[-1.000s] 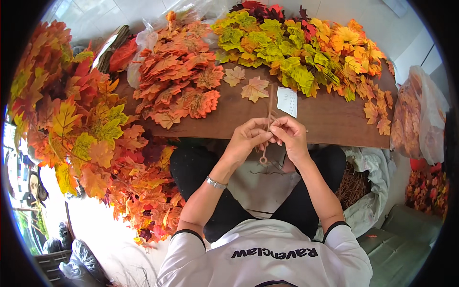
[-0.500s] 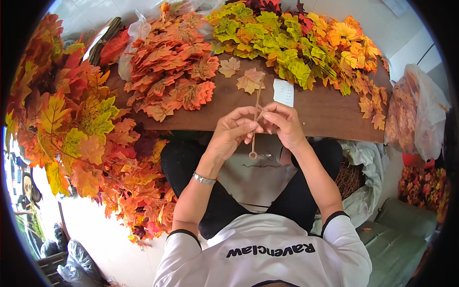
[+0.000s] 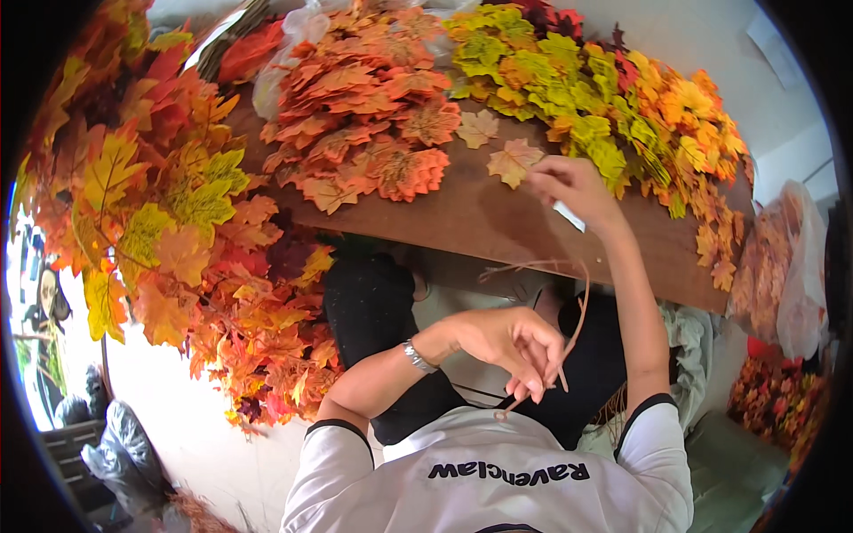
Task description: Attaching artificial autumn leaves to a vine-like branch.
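Observation:
Over my lap my left hand (image 3: 524,351) is closed on a thin brown twig (image 3: 582,311). The twig arcs up past the table's front edge, and a small loop at its lower end pokes out below my fingers. My right hand (image 3: 577,191) reaches over the table, its thumb and fingers closed at the right edge of a pale orange artificial maple leaf (image 3: 513,163), which lies flat on the wood. Beyond that leaf lies another pale leaf (image 3: 478,129). A white card (image 3: 569,216) is mostly hidden under my right hand.
The brown table (image 3: 426,222) carries stacked orange-red leaves (image 3: 364,115), green-yellow leaves (image 3: 569,89) and yellow-orange leaves (image 3: 693,107). Leafy garlands (image 3: 169,231) hang at the left. Right of the table is a clear plastic bag (image 3: 800,266) of leaves. A grey-green seat (image 3: 742,462) stands lower right.
My hands have parted. The left has drawn the twig back and down toward my shirt; the right has let go of it and moved out to the pale leaf. The view has turned slightly.

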### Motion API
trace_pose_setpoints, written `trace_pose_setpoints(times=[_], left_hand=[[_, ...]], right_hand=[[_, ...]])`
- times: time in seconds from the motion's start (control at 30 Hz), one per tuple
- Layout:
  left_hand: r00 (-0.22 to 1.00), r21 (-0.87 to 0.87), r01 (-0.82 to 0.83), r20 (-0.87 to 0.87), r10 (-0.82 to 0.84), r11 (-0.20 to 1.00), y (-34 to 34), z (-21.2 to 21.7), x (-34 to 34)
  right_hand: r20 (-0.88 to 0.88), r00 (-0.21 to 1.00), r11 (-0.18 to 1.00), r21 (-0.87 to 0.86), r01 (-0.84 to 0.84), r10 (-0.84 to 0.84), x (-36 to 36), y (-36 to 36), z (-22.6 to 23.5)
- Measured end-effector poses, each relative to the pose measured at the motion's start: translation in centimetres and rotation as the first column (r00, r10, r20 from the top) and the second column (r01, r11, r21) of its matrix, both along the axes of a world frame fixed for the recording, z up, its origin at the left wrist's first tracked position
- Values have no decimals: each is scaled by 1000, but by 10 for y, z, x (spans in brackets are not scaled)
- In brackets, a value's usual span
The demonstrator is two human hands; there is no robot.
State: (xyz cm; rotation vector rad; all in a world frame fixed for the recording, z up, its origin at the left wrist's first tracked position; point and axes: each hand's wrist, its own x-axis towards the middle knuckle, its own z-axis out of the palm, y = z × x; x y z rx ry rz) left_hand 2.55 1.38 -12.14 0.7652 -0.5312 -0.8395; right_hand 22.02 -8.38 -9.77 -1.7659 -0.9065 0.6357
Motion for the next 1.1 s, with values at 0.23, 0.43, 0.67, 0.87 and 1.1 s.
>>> trace_pose_setpoints(times=[0.23, 0.43, 0.67, 0.87, 1.1], left_hand=[[1000, -31, -17, -15, 17, 999, 9, 7, 4], [998, 17, -67, 2, 67, 998, 12, 5, 2], [997, 74, -79, 6, 79, 994, 13, 7, 2], [998, 116, -60, 17, 59, 991, 5, 8, 4], [998, 155, -57, 20, 55, 986, 3, 4, 3]], right_hand=[[382, 872, 950, 58, 308, -306, 17, 118, -26], [-176, 964, 962, 152, 226, -198, 20, 147, -62], [132, 973, 980, -39, 194, -188, 5, 132, -27], [388, 777, 848, 410, 336, -495, 12, 120, -56], [35, 970, 971, 25, 238, -239, 16, 110, -41]])
